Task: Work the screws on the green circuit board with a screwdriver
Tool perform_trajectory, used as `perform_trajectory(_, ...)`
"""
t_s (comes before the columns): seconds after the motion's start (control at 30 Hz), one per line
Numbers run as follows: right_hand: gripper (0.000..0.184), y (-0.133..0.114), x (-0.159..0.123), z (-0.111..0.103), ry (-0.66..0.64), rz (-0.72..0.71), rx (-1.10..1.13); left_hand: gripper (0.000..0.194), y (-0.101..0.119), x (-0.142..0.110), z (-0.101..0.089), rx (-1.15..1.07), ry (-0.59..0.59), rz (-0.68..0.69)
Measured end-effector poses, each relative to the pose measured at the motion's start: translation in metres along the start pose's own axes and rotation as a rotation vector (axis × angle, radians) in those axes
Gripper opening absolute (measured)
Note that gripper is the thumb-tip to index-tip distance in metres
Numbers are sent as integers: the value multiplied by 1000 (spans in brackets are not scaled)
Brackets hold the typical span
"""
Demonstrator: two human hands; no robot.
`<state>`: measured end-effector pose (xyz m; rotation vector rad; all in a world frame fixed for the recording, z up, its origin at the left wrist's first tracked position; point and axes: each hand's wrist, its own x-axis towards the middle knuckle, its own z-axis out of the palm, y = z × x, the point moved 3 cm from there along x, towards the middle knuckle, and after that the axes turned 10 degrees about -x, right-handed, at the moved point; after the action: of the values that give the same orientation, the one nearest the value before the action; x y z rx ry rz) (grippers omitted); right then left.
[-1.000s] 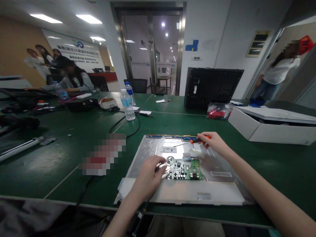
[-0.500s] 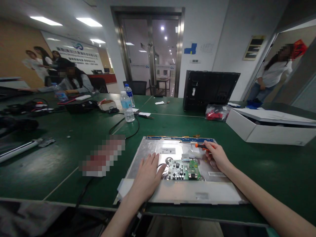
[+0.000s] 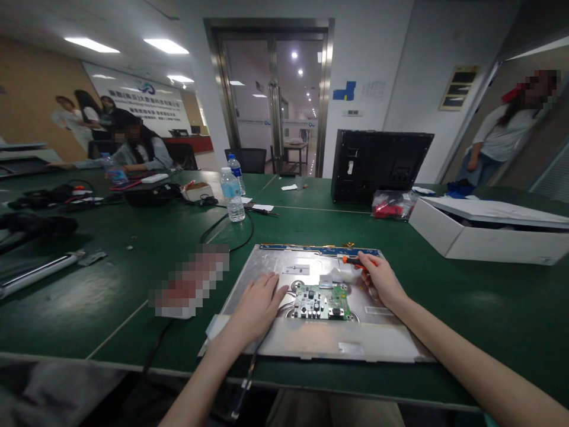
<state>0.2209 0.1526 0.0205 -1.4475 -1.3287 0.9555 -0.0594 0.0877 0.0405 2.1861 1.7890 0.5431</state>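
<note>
A metal-backed display panel (image 3: 262, 267) lies flat on the green table, and a green circuit board (image 3: 326, 301) sits on its middle. Along the panel's far edge runs a narrow blue circuit strip (image 3: 296, 250). My left hand (image 3: 258, 305) rests flat on the panel's left side, fingers stretched, beside the circuit board. My right hand (image 3: 380, 279) is closed around the orange-and-black handle of a screwdriver (image 3: 352, 261), whose thin shaft points left near the blue strip. Whether its tip touches the strip I cannot tell. A black cable (image 3: 246, 385) hangs over the near edge under my left forearm.
A blurred reddish object (image 3: 193, 284) lies left of the panel. Water bottles (image 3: 233, 198) stand behind it. At the back right are a black monitor (image 3: 380, 166), a red item in a plastic bag (image 3: 391, 206) and a white box (image 3: 489, 234). A person (image 3: 137, 148) sits at far left.
The panel has shifted slightly left and toward the far side, and both hands with it. The right hand keeps hold of the screwdriver. At right, the standing person has moved further right.
</note>
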Motion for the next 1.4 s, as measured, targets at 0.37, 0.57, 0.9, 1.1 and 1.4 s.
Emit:
perform_trajectory(0.37, 54, 1, 2, 0, 21, -17, 22, 24, 33, 51, -19, 126, -89, 57)
perform_trajectory(0.57, 53, 3, 3, -2, 21, -26, 24, 13, 40, 70, -12, 168, -171, 47)
perform_trajectory(0.9, 48, 5, 2, -3, 1, -1, 102, 19, 46, 86, 2, 185, -212, 101)
perform_trajectory(1.1, 48, 3, 3, -4, 17, 16, 155, 19, 64, 95, -2, 96, -234, 218)
perform_trajectory(1.4, 59, -9, 4, -21, 140, 24, 263, 16, 108, 93, 21, -117, -331, 473)
